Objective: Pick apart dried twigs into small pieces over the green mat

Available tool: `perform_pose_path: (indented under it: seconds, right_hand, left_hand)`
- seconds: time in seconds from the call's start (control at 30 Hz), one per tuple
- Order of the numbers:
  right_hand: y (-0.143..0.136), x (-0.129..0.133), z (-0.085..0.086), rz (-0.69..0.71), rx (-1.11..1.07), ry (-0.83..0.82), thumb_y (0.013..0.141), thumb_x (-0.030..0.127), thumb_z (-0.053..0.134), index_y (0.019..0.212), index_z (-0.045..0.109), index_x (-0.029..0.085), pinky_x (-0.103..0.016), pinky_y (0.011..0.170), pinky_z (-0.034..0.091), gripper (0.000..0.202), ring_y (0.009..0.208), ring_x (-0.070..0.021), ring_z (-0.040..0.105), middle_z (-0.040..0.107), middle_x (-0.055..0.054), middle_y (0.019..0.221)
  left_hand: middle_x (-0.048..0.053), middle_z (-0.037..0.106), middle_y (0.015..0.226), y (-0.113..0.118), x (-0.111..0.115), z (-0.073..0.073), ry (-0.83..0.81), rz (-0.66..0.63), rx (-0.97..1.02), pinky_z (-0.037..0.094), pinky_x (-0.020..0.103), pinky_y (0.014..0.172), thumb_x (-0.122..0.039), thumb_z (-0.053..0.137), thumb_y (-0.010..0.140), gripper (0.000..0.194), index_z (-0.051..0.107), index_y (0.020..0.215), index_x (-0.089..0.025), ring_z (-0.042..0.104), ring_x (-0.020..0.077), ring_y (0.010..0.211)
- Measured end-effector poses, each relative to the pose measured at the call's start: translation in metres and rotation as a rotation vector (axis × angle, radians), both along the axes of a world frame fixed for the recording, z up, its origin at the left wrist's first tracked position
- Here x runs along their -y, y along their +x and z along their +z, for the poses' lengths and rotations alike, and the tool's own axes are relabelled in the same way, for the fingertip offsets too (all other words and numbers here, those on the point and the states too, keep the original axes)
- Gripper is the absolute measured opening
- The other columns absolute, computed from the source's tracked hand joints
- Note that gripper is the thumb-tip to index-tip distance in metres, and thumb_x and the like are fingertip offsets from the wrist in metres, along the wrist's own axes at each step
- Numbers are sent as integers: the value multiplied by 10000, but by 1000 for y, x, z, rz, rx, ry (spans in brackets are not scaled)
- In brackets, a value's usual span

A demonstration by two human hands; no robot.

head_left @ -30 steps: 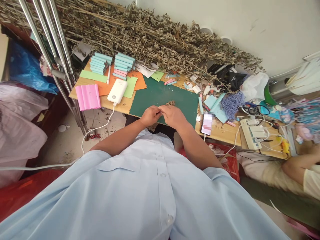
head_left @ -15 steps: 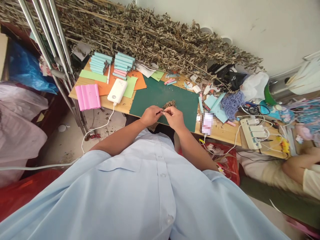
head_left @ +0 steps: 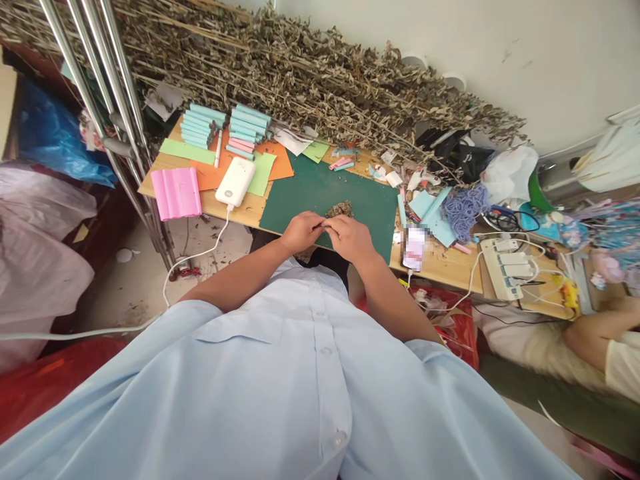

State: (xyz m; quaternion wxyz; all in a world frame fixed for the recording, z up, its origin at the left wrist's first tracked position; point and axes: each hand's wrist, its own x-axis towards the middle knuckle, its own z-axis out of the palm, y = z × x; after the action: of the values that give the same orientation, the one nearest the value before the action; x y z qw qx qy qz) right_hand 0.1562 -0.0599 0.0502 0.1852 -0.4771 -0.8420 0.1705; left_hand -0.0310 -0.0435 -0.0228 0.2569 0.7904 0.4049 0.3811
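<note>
My left hand [head_left: 303,231] and my right hand [head_left: 352,237] meet over the near edge of a dark green mat [head_left: 300,190]. Both are closed, thumbs and fingertips pinched together at one spot. What lies between the fingertips is too small and covered to make out. Just beyond my right hand, a small heap of dried, crumbled leaves [head_left: 341,208] rests on the mat. Rolled blue paper tubes [head_left: 249,124] are stacked farther back on the left, with a few pink ones among them.
A white power bank [head_left: 236,181] and pink folded paper [head_left: 176,192] lie left. Right are a phone [head_left: 414,248], purple yarn [head_left: 466,210] and a power strip [head_left: 501,267]. Dried plant stalks [head_left: 300,73] line the back. Metal poles [head_left: 95,87] stand left; another person's arm [head_left: 600,337] shows right.
The fingers of my right hand have curled in more and its back has turned up slightly. My left hand stays nearly in place.
</note>
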Motion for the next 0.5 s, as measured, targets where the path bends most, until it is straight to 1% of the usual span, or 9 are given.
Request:
perform_pose_path:
  seconds: [0.13,0.2,0.3,0.37,0.43,0.5]
  right_hand:
    - [1,0,-4,-121,-162,9,990,293,553,1096,747,259,-386,929,559,223,1009,-245,699,754,-69,1083]
    - [2,0,-7,-155,-219,11,983,302,560,1135,741,250,-392,907,575,242,967,-239,704,743,-79,1116]
    - [2,1,-8,-110,-214,-11,989,328,563,1292,698,263,-401,922,584,337,982,-232,709,690,-95,1291]
    - [1,0,-9,-75,-179,-10,997,340,559,1332,685,273,-410,957,577,363,1049,-244,701,673,-98,1330]
    - [-1,0,-10,-63,-154,-1,1011,343,539,1252,730,272,-409,976,569,316,1092,-250,689,707,-91,1253]
    - [-2,0,-10,-75,-148,9,1025,341,513,1122,770,270,-396,969,568,284,1079,-243,690,738,-80,1152]
  left_hand:
    - [109,758,942,1,-1,-4,10,16,28,516,379,875,-323,539,1009,264,756,995,-176,674,228,906]
    - [116,763,964,1,-2,-6,17,23,37,520,388,879,-336,550,1006,262,757,999,-174,678,233,913]
    - [120,759,959,1,-2,-7,21,26,33,524,395,879,-329,539,1007,265,755,1016,-173,681,237,916]
    - [118,753,939,1,-1,-6,17,32,21,522,392,872,-313,530,1005,264,753,1005,-171,678,236,909]
    - [109,747,904,1,-1,-4,7,33,9,519,384,862,-304,528,1002,261,750,968,-171,671,233,893]
    - [98,752,906,1,0,-2,-2,24,13,517,376,868,-297,532,1002,250,751,996,-177,668,227,891]
